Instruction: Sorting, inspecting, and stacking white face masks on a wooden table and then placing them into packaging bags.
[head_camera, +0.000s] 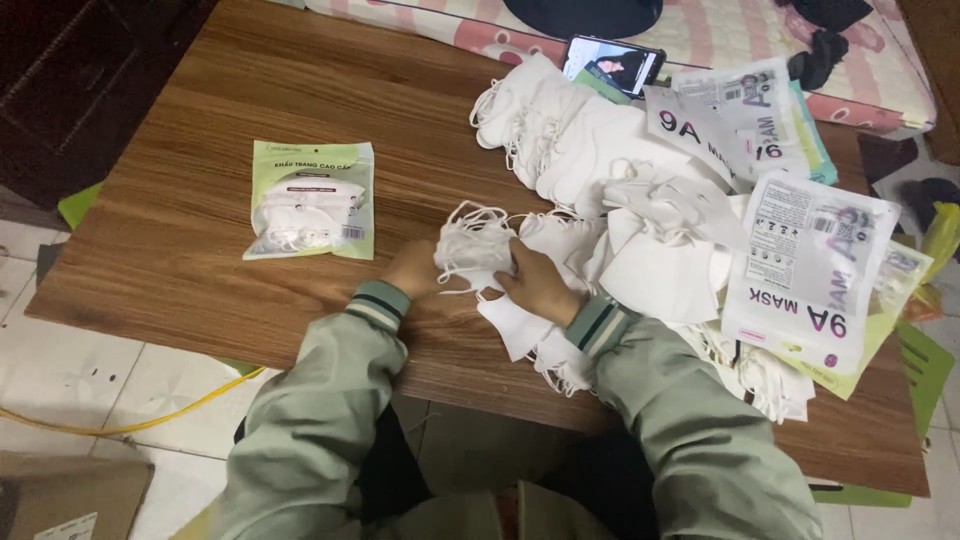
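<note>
A small stack of white face masks (472, 247) with loose ear loops sits between both my hands near the table's front edge. My left hand (412, 268) grips its left side. My right hand (537, 284) presses on its right side, fingers curled over the fabric. More white masks (515, 325) lie under and below my right wrist. A large pile of white masks (590, 140) spreads to the right and behind. A sealed green and clear packet of masks (311, 199) lies flat to the left, apart from my hands.
The brown wooden table (200, 120) ends just before my arms. Several empty printed packets (810, 270) lie at the right. A phone (613, 62) with a lit screen rests at the back edge beside a pink patterned mattress (720, 35). A yellow cable (130, 425) crosses the tiled floor.
</note>
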